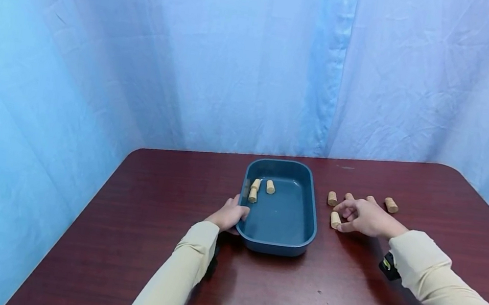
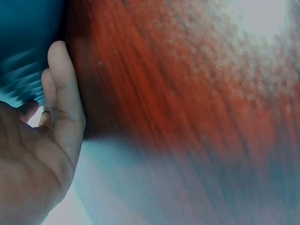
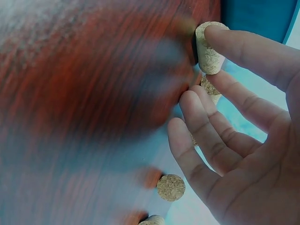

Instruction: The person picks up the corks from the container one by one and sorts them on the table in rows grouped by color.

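Observation:
A tapered cork stopper (image 1: 335,220) is pinched between the thumb and index finger of my right hand (image 1: 368,217), low over the table to the right of the tray. In the right wrist view, the thumb touches one end of this cork (image 3: 211,51) and the index fingertip the other; the remaining fingers are loosely bent. My left hand (image 1: 229,215) grips the left side of a deep blue tray (image 1: 273,243), thumb over the rim and fingers along the outside wall. Three cork stoppers (image 1: 270,187) lie in the tray, near its left and far parts.
Several more corks stand in a rough row beyond my right hand, among them a left one (image 1: 332,199) and a right one (image 1: 391,205). The dark red wooden table (image 1: 150,202) has rounded far corners. Blue curtains (image 1: 247,60) hang behind it.

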`<act>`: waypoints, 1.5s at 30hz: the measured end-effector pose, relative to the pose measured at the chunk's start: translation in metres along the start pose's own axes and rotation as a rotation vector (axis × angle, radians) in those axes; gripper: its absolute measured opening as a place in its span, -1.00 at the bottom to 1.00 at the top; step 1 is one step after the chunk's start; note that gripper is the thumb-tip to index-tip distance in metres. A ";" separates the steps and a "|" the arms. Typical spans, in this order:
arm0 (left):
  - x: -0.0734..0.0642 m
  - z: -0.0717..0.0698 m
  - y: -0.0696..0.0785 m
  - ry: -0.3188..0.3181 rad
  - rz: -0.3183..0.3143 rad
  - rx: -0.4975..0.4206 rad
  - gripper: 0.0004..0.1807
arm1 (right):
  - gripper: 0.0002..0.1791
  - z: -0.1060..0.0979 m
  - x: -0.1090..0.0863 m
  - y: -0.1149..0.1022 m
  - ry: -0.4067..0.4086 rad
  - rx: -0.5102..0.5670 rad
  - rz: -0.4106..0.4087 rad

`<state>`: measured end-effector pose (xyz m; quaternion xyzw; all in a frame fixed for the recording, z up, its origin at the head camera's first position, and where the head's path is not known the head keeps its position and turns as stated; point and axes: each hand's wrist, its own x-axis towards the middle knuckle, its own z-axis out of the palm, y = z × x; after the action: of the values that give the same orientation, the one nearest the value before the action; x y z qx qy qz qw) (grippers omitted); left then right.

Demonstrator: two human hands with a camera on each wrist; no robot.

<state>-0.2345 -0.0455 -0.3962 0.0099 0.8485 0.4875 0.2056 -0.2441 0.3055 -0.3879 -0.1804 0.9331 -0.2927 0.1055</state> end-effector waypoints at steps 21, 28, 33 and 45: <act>0.001 0.000 0.000 -0.007 0.002 -0.003 -0.14 | -0.60 -0.017 0.000 -0.038 0.243 0.098 -0.062; 0.000 -0.001 0.001 0.003 0.011 -0.001 -0.15 | -0.55 -0.028 0.012 -0.076 0.271 0.213 -0.060; -0.001 -0.001 0.001 0.008 0.016 -0.009 -0.11 | -0.55 -0.027 0.028 -0.099 0.229 0.245 -0.081; -0.002 0.001 0.001 0.004 0.008 0.000 -0.12 | -0.57 -0.014 0.065 -0.130 0.161 0.309 -0.094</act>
<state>-0.2328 -0.0445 -0.3954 0.0123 0.8489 0.4885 0.2017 -0.2717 0.1877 -0.3070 -0.1815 0.8730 -0.4506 0.0431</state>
